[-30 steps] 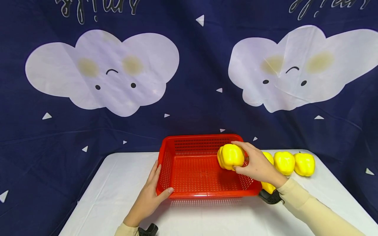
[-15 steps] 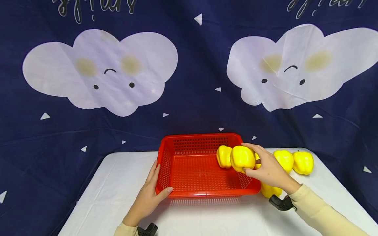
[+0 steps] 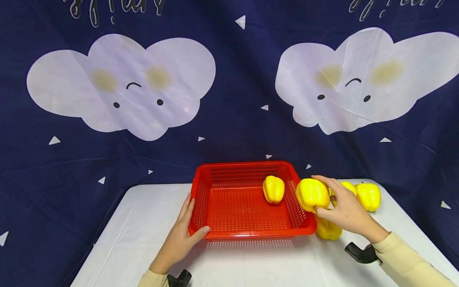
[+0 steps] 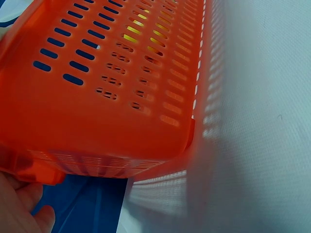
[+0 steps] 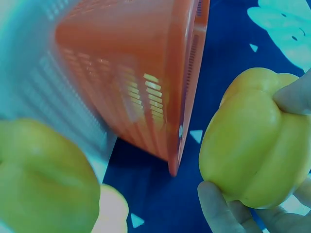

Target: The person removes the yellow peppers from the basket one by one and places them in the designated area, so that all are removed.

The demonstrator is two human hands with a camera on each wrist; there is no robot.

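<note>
A red perforated basket (image 3: 251,234) stands on the table, one yellow bell pepper (image 3: 273,189) inside near its right wall. My left hand (image 3: 181,235) holds the basket's left front corner, thumb over the rim. In the left wrist view, its fingers (image 4: 29,194) show under the rim. Gripped between thumb and fingers of my right hand (image 3: 346,211) is another bell pepper (image 3: 311,194), raised over the basket's right rim. The right wrist view has this held pepper (image 5: 252,145) apart from the basket wall (image 5: 121,53).
Right of the basket, a bell pepper (image 3: 328,229) lies near its front corner. Further back are more, one (image 3: 368,196) at the far end, others partly behind my right hand. White cloth (image 3: 118,235) covers the table; a dark blue cloud-print curtain (image 3: 244,87) hangs behind.
My right hand has moved right with its bell pepper, from inside the basket to over its right rim. The pepper in the basket is now uncovered. The left hand stays at the corner.
</note>
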